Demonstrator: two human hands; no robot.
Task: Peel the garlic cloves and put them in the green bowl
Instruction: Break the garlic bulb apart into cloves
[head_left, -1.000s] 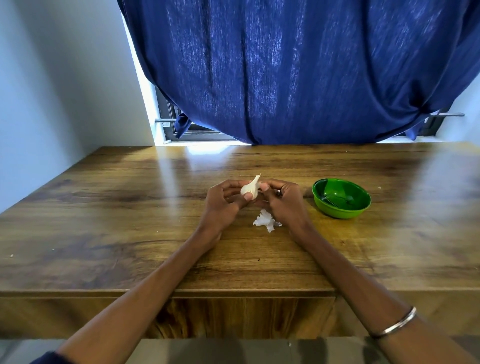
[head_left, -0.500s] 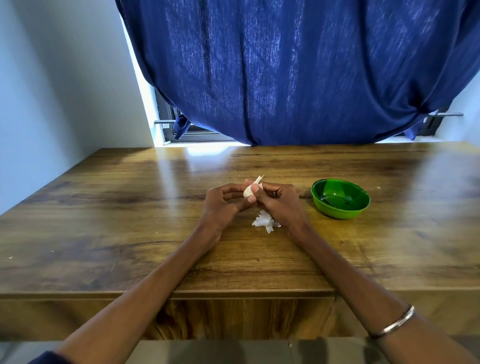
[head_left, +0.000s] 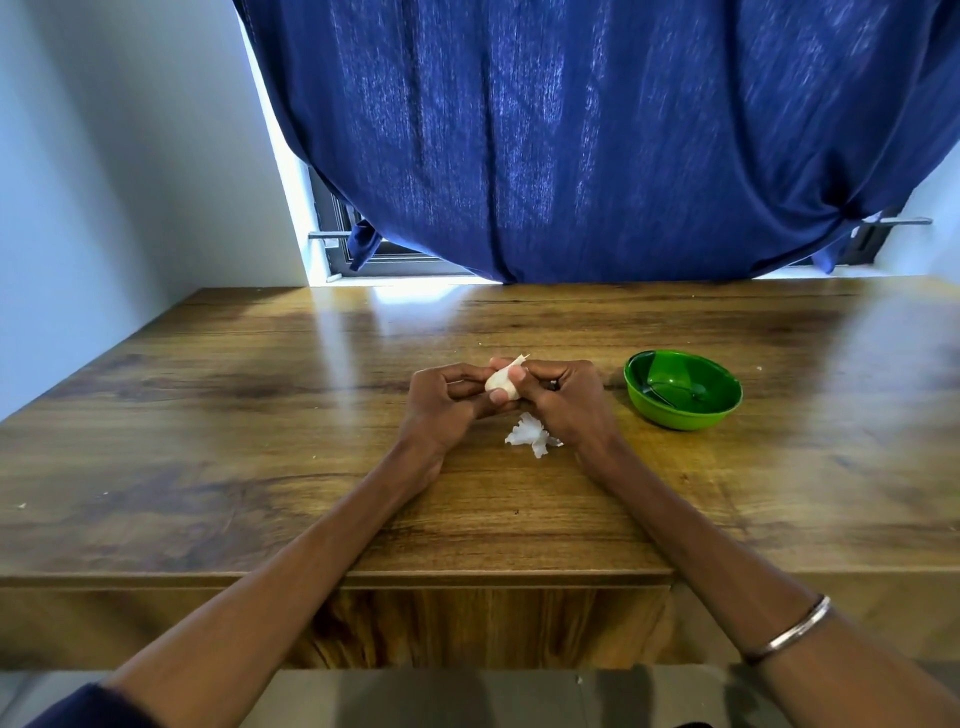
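A pale garlic clove with a papery tip sticks up between my two hands, just above the wooden table. My left hand curls round it from the left, thumb under the clove. My right hand pinches it from the right, thumb pressed on its skin. A small heap of white garlic skins lies on the table right below my hands. The green bowl stands a short way to the right of my right hand; no clove shows inside it.
A dark blue curtain hangs over the window behind the table's far edge. A grey wall runs along the left. The table's front edge lies under my forearms. A metal bangle circles my right wrist.
My right thumb has slid over the clove and my hands have closed tighter around it. The clove now shows less and sits lower between my fingers.
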